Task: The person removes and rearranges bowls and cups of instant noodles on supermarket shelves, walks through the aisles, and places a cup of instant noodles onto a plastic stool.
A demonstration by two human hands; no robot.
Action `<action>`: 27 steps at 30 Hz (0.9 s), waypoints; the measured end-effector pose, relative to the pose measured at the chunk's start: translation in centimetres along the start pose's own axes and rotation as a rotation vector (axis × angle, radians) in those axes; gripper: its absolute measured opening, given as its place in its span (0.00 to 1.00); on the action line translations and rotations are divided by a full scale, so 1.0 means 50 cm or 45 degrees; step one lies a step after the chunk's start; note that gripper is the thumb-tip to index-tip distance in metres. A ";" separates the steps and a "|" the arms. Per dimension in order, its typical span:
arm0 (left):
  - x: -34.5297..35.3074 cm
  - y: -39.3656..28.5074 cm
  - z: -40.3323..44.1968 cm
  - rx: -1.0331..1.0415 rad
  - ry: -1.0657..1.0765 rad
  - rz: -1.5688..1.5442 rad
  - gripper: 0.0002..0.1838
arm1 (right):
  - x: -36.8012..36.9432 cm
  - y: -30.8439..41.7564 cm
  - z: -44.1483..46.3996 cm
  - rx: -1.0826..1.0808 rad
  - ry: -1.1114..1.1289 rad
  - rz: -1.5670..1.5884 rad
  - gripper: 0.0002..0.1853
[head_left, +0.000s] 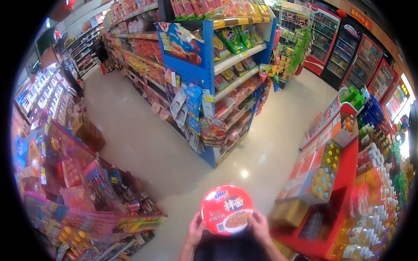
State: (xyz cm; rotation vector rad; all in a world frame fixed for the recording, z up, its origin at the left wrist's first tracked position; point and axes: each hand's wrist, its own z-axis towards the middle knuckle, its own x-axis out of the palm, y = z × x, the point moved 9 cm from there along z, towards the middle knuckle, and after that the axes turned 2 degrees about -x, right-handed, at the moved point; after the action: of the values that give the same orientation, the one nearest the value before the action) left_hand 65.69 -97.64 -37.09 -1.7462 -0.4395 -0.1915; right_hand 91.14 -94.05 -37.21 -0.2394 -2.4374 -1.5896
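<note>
Bowl (225,204): red, round, printed lid facing the wearer, with "BIG", large white characters and a noodle picture; located in front of the blue rack (208,52), on the near side of its corner and well apart from it, held above the floor (126,117). Left hand (197,227) grips the bowl's left edge, right hand (260,226) its lower right edge; each pinches the rim, thumb side uppermost, the other fingers largely hidden. Rack, near end: poster (180,43) high on the panel, blue packets (193,106) hanging below it, green bags (230,41) on an upper shelf to the right. Right of the rack, nearer the wearer: red stand (353,174) with yellow-capped bottles (332,156) and pale bottles (322,185) in cartons; beyond these, farther right of the rack, a mass of drinks (359,235). Behind the rack and to its right: glass-door coolers (322,39). Left of the rack, across the aisle: a cardboard box (88,132) and, nearer the wearer, a display of bright packages (93,174), contents too blurred to identify. Far along the rack's left side: a person in dark clothing (101,52).
</note>
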 end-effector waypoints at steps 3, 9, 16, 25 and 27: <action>-0.018 -0.022 0.058 0.015 -0.035 0.007 0.27 | 0.035 0.002 0.060 0.050 0.022 0.001 0.20; -0.037 -0.127 0.211 0.088 -0.059 0.028 0.30 | 0.148 0.083 0.241 -0.053 0.126 -0.099 0.21; -0.142 -0.162 0.381 0.000 -0.258 0.056 0.30 | 0.264 0.150 0.447 -0.035 0.231 -0.131 0.21; -0.273 -0.215 0.505 -0.030 -0.569 0.082 0.27 | 0.423 0.174 0.621 0.026 0.354 -0.415 0.22; -0.301 -0.233 0.529 -0.052 -0.599 0.073 0.27 | 0.454 0.164 0.652 -0.027 0.385 -0.443 0.20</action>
State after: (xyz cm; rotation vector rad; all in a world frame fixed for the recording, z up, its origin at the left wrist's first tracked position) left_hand 44.49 -72.93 -37.88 -1.8390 -0.7275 0.2601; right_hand 68.30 -60.53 -36.54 0.4155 -2.3124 -1.6390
